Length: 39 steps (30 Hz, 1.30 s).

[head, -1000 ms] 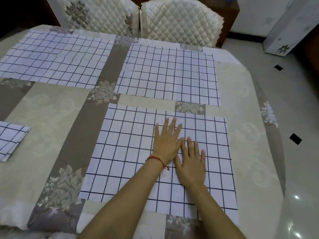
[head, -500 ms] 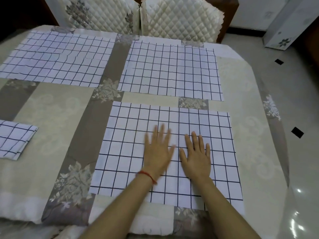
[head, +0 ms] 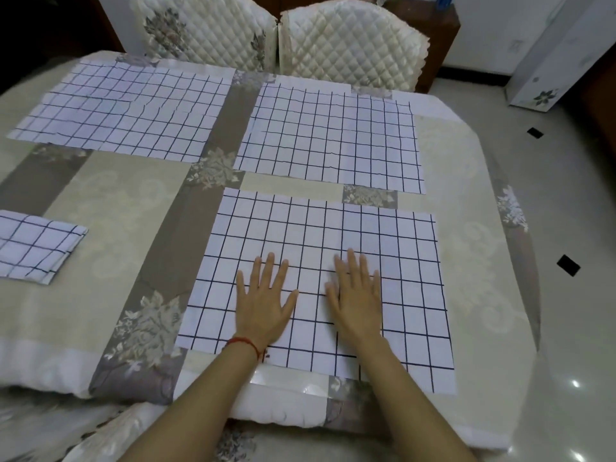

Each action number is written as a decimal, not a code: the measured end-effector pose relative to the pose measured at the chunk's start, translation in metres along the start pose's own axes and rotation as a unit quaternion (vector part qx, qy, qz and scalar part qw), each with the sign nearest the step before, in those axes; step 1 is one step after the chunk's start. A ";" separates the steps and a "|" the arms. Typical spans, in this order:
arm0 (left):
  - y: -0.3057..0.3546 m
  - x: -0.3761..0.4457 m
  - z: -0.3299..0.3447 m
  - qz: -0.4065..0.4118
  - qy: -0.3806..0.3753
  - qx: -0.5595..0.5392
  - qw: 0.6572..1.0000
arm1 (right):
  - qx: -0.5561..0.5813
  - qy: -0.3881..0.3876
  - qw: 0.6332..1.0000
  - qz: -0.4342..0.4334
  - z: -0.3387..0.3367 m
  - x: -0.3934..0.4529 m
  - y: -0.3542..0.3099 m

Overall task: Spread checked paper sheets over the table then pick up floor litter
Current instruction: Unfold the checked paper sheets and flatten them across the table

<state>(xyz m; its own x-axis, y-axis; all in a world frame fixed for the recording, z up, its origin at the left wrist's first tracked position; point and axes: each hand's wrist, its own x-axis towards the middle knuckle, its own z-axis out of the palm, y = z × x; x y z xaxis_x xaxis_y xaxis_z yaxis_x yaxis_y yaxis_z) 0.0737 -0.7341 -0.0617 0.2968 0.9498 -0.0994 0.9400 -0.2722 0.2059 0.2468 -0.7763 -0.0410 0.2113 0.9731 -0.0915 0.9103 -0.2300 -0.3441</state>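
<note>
Three white sheets with dark checks lie flat on the table (head: 466,295): one at the far left (head: 126,111), one at the far right (head: 333,138), and a near one (head: 316,235) in front of me. My left hand (head: 263,301) and my right hand (head: 356,295) press flat on the near sheet, palms down, fingers spread, a gap between them. A red string circles my left wrist. A folded checked sheet (head: 36,248) rests at the table's left edge.
Two quilted cream chairs (head: 350,41) stand against the table's far side. Glossy pale floor with small black diamond tiles (head: 568,265) runs along the right. A white cabinet (head: 550,61) stands at the far right. The tablecloth is beige and grey with flower prints.
My hands have slid back toward me on the near sheet and moved apart; one second ago they touched side by side. The view has shifted a little.
</note>
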 end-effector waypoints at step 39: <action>-0.420 -0.026 -0.172 -0.192 0.089 -0.159 0.964 | 0.161 -0.119 0.979 -0.045 0.092 0.025 -0.393</action>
<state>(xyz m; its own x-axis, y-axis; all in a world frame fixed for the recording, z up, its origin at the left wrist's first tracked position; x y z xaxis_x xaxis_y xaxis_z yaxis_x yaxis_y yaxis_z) -0.3576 -0.6175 0.0215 -0.1230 0.9903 -0.0648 0.8673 0.1390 0.4779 -0.1385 -0.6621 0.0062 0.0108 0.9684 -0.2492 0.7539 -0.1716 -0.6342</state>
